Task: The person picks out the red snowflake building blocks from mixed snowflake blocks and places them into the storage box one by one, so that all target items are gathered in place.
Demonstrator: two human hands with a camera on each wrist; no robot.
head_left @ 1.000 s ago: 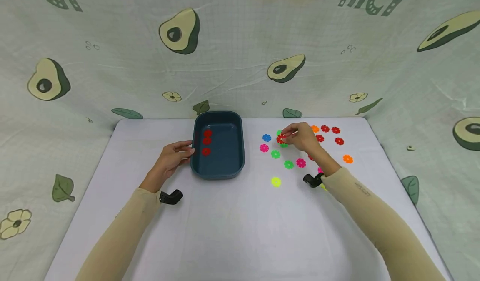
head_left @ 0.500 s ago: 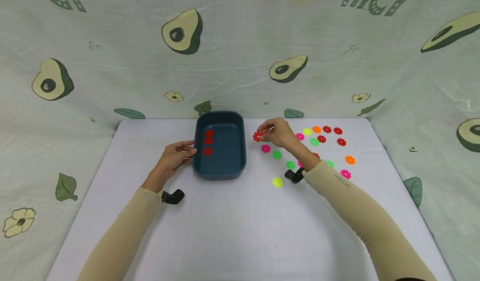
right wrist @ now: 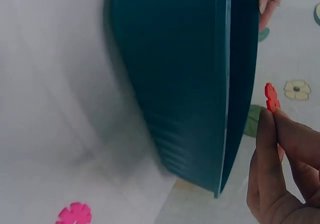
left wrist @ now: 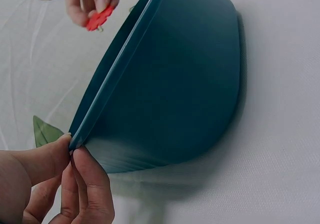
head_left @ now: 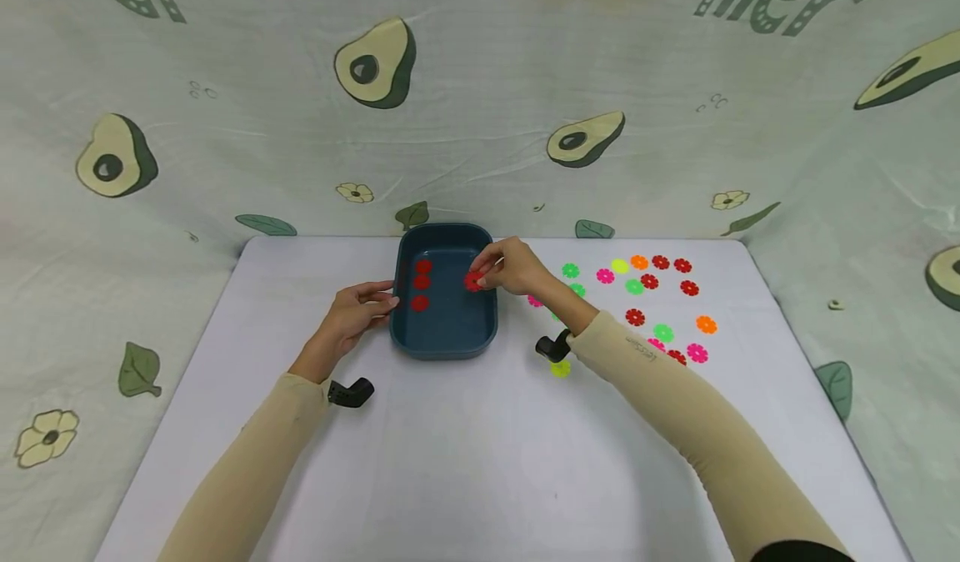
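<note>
A dark teal rectangular tub (head_left: 444, 341) stands on the white table, with several red flower-shaped discs (head_left: 422, 282) lying in its left part. My left hand (head_left: 358, 320) pinches the tub's left rim between thumb and fingers; the left wrist view shows this grip (left wrist: 75, 184) closely. Over the tub's right side, my right hand (head_left: 512, 267) pinches one red notched disc (head_left: 473, 281) between thumb and fingertips. In the right wrist view that disc (right wrist: 271, 97) is held on edge, above the level of the rim.
Loose flower-shaped discs in red, green, pink, orange and yellow lie scattered right of the tub, among them an orange disc (head_left: 707, 324) and a yellow disc (head_left: 560, 368) near the right forearm. A patterned cloth (head_left: 480, 128) hangs behind the table.
My right hand has carried the red disc leftward from among the scattered discs to over the tub's right side. The left hand keeps its hold on the rim.
</note>
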